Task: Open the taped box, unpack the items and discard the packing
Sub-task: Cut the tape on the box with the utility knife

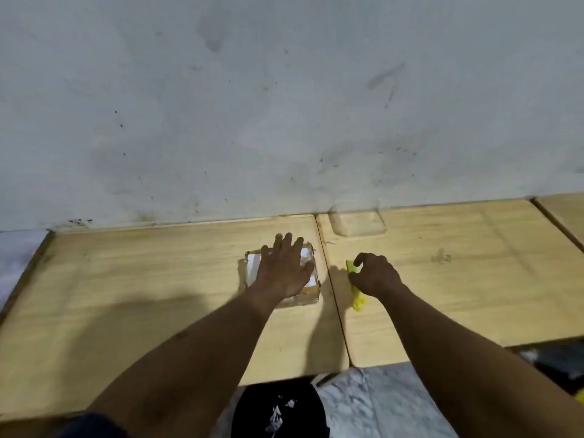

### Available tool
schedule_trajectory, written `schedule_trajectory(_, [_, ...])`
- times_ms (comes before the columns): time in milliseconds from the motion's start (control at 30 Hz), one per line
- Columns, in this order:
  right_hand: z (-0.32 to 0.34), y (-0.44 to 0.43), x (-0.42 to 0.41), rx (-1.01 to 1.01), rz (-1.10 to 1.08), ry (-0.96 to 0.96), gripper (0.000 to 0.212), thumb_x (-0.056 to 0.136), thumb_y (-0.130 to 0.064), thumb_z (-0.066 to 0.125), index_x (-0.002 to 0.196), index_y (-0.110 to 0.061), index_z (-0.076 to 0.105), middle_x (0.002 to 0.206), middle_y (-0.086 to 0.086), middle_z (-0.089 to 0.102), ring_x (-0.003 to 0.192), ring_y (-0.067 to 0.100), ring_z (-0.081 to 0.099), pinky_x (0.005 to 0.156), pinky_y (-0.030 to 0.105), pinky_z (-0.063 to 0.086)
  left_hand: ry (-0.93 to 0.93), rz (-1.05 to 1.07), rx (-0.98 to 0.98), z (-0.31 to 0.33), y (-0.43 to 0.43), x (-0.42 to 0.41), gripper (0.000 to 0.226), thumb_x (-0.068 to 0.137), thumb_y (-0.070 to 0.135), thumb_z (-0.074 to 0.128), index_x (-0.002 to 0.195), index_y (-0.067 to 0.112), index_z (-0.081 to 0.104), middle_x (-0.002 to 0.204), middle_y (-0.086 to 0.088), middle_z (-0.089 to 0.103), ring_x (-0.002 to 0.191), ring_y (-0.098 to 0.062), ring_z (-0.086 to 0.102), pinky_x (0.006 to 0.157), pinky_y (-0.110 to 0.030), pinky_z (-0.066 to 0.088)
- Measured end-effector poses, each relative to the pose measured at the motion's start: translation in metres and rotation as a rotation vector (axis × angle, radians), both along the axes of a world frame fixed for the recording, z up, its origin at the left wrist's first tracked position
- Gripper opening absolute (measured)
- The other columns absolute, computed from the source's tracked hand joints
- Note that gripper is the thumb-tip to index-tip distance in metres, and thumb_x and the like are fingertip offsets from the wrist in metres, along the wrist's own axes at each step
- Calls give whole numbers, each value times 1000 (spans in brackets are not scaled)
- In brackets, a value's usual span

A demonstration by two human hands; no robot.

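**A:** What sits closest to the lens on my feed?

**B:** A black rounded object (279, 409) with white flecks, at the bottom edge below the counter's near rim. I can't tell what it is. Both bare forearms rise past it.

**A:** Start at the hands, then. The left one?

**B:** I see the left hand (284, 269) laid flat, palm down, fingers spread and pointing toward the wall. It presses on top of the box (252, 267).

**A:** And the box itself?

**B:** Small, brown cardboard, with a white label on its lid and shiny tape along the edges. It looks shut. It rests on the left wooden panel of the counter (126, 279), just beside the seam between two panels.

**A:** The right hand?

**B:** The right hand (376, 275) is curled, fingers bent down over a yellow tool (358, 300) that lies on the right panel. The tool's ends show beyond the fingers and below the palm; I read it as gripped, though the blade end is too blurred to make out.

**A:** Further out?

**B:** The tool lies near the box, across the seam. Behind both, a shallow rounded recess (357, 223) sits at the counter's far edge, against a stained grey wall (284, 90). Pale marbled floor (379, 403) shows at lower right.
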State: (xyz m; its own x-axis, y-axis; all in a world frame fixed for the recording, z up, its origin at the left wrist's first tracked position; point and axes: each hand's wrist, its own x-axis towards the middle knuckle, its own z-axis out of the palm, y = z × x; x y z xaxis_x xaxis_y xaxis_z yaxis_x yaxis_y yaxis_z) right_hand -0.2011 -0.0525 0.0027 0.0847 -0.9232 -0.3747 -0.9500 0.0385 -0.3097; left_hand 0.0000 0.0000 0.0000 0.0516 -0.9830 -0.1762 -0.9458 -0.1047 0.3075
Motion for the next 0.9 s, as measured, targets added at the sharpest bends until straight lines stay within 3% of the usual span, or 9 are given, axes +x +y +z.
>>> schedule_trajectory(133, [-26,3,-4,78,-48,21,56,80,-31,63,134,-23,50,126,12,55,109,31,60,87,36,50,-45,13,22,-26,7,-5,66,101,49,24,156,18,5,165,-4,-5,150,-24,-13,120,-53,-1])
schedule_trajectory(533, [-80,9,1,40,-139,11,59,80,-17,63,136,-17,43,117,9,51,108,32,60,84,40,52,-165,35,-54,-77,13,5,73,93,60,-7,156,23,-5,163,0,-15,149,-22,-19,119,-51,-10])
schedule_trajectory(733, [-90,7,-3,73,-223,-72,66,76,-16,68,136,-16,41,114,14,60,107,35,61,80,36,49,-103,36,-63,-79,9,14,75,95,61,3,156,20,-6,164,3,-14,148,-16,-20,120,-47,-10])
schedule_trajectory(900, [-88,-2,0,148,-294,-171,35,82,-12,63,117,-7,59,111,17,64,104,36,61,82,38,53,-52,56,-36,-75,-1,23,72,100,55,15,156,14,-4,164,-1,-14,149,-16,-20,121,-44,-9])
